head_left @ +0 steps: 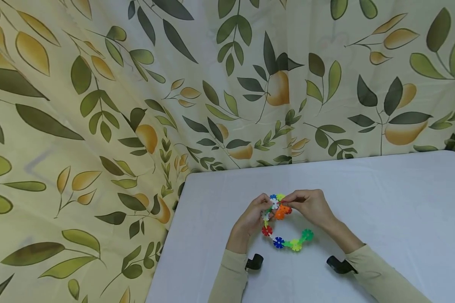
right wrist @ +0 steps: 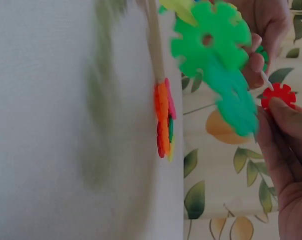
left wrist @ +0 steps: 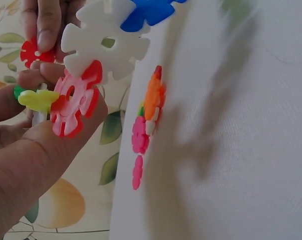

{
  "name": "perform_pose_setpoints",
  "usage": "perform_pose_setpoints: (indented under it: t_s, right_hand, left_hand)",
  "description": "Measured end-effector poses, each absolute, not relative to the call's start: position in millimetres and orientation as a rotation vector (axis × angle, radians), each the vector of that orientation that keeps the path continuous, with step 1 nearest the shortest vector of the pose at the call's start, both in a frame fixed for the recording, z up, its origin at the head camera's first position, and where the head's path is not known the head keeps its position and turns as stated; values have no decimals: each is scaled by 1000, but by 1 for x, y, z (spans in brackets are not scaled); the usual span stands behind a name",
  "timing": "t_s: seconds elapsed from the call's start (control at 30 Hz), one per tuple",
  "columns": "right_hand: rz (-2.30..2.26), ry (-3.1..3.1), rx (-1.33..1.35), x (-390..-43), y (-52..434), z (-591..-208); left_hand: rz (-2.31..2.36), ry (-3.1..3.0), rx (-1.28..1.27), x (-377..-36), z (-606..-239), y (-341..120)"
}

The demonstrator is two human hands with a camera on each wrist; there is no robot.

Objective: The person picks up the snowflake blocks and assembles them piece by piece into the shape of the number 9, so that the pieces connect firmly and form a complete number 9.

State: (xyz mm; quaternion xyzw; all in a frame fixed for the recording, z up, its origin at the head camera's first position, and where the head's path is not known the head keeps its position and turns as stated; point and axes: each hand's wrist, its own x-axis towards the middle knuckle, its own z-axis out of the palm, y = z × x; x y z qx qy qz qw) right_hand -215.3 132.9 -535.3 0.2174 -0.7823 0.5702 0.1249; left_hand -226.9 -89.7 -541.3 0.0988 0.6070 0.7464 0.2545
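Observation:
My left hand grips a curved chain of joined snowflake discs in several colours. In the head view a blue disc and a yellow-green disc hang on its lower side, and a green disc ends it on the right. By my left thumb are a white disc and a pinkish-red disc. Between thumb and fingers, my right hand pinches a red disc close to a white disc edge. Whether those two are joined I cannot tell.
Behind the chain lie more discs, among them an orange disc and a pink disc, on the white-covered table. A leaf-patterned curtain borders the table's far and left sides. Black wrist mounts sit at both cuffs.

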Motion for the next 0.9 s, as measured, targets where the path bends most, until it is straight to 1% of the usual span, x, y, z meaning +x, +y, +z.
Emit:
perform_pose_setpoints:
  t_s: [0.23,0.47,0.73,0.9]
  right_hand:
    - [1603,-2292,664,-214,132,-535]
    - [1504,-2352,660,-218,130,-537]
    - [1344,-2754,508,-230,130,-545]
    - [1176,-2932,549,-239,127,-551]
  left_hand:
    - [2027,1669,289,-225,-543,-88]
    - [2021,1717,244,-227,-541,-90]
    - [1948,1975,158,-230,-534,-102]
    - [1937,1947,183,-233,-534,-106]
